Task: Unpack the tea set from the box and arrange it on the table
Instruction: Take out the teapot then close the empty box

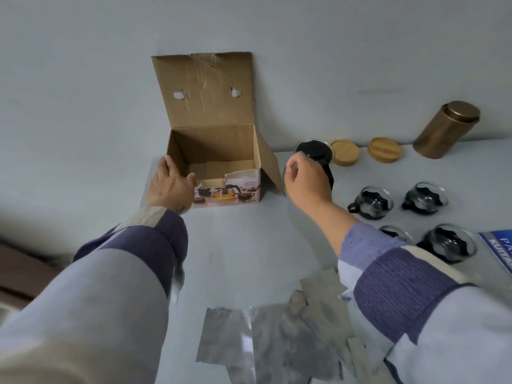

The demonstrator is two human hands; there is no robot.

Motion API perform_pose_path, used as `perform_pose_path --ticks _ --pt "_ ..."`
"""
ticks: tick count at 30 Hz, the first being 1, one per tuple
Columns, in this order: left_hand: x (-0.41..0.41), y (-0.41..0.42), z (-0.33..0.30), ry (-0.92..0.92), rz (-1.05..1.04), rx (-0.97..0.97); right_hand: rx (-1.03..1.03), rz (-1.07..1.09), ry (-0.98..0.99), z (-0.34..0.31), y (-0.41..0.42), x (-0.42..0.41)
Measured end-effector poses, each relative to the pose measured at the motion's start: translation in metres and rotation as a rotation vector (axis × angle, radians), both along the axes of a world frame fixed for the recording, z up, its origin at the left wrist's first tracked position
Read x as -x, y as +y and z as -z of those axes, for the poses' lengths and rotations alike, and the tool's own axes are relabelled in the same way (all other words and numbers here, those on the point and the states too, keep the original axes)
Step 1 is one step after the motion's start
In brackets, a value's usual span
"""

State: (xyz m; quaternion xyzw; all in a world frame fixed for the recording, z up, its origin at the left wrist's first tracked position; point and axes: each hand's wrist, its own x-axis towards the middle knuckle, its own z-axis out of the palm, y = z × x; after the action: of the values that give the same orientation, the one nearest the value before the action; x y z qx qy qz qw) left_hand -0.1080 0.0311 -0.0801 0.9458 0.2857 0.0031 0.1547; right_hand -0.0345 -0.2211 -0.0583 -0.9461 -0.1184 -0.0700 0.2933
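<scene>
A person in a blue and purple patchwork shirt unpacks a tea set at a pale worktop (249,245). The left hand (171,187) grips the near left corner of an open cardboard box (216,151), thumb hooked over the front wall and fingers (166,164) wrapped along the side. The box stands at the far edge of the worktop against the wall, its lid flap upright and only loose cardboard inserts visible inside.

The right hand (304,181), fingers curled tight, holds the black handle of a glass teapot (314,151) with a black lid, just to the right of the box; whether the pot rests on the worktop cannot be told.

Beyond the teapot, two round wooden coasters (345,151) sit along the far edge, with a copper-coloured tin (446,128) standing further right. Four glass cups (372,202) in black holders are grouped in two rows toward the right edge, one partly hidden by the right sleeve, next to a blue printed sheet (498,248). Crumpled grey wrapping paper (277,339) lies near the front edge.
</scene>
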Motion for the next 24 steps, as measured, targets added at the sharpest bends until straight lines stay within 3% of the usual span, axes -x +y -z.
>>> perform_pose_path --ticks 3,4,6,9,11,17,20,24 --pt "0.005 0.003 -0.001 0.011 0.019 -0.002 -0.238 -0.008 0.585 0.012 0.039 0.011" --pt "0.007 0.006 -0.001 0.014 0.021 -0.006 -0.334 0.045 0.685 0.017 0.051 0.014" --pt "0.014 0.017 -0.002 0.031 0.021 -0.011 -0.516 0.137 0.735 0.026 0.071 0.015" --pt "0.03 0.037 -0.004 0.069 0.024 -0.037 -0.628 0.169 0.743 0.025 0.093 0.022" --pt "0.038 0.048 -0.005 0.083 0.025 -0.028 -0.683 0.187 0.687 0.024 0.104 0.027" --pt "0.043 0.052 -0.004 0.056 0.046 0.042 -0.748 0.337 0.236 -0.004 0.113 0.034" --pt "0.044 0.051 -0.003 0.014 0.038 0.065 -0.553 0.224 -0.049 -0.012 0.117 0.038" --pt "0.044 0.065 -0.001 -0.076 0.023 0.103 -0.262 0.021 -0.255 -0.012 0.134 0.045"
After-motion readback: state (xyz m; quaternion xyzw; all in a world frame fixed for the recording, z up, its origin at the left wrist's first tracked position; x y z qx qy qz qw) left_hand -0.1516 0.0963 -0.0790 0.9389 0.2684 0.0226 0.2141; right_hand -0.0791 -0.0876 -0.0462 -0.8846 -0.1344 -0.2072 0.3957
